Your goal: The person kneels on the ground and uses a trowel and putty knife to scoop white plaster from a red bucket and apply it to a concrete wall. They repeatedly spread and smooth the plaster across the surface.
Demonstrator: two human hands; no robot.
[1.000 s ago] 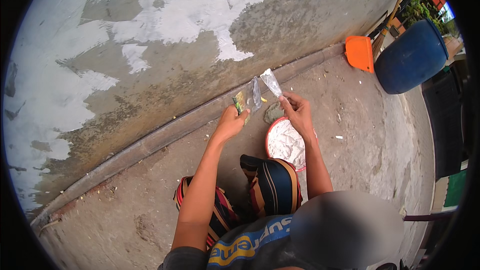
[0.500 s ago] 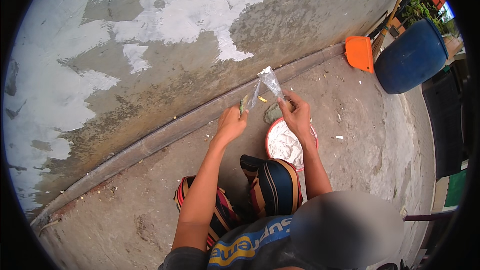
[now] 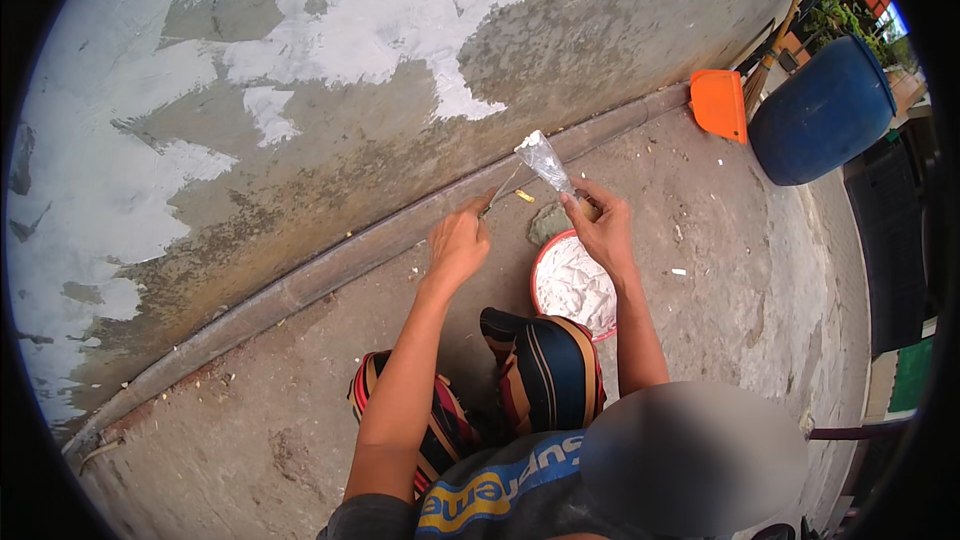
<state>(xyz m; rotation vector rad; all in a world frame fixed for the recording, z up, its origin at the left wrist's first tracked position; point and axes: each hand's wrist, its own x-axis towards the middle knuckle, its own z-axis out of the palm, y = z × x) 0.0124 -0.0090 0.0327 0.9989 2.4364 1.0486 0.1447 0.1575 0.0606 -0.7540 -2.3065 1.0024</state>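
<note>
Between the wall and my knees, my right hand (image 3: 603, 225) grips a putty knife (image 3: 545, 160) by its handle, the blade pointing away with a white dab at its tip. My left hand (image 3: 461, 242) is closed round a second putty knife (image 3: 505, 187), whose blade is turned nearly edge-on beside the first. Whether the two blades touch, I cannot tell. Below my right hand stands a red-rimmed tub (image 3: 576, 288) of white putty, its right side partly behind my wrist. The grey wall (image 3: 330, 115) ahead carries uneven white patches of putty.
A concrete ledge (image 3: 400, 228) runs along the wall's foot. At the right stand an orange dustpan (image 3: 718, 105), a broom (image 3: 775, 50) and a large blue barrel (image 3: 822, 112). A grey-green lump (image 3: 545, 224) lies beside the tub, and small bits litter the floor.
The left putty knife has turned from showing its face to nearly edge-on. My right hand has shifted slightly right and down, still holding its knife.
</note>
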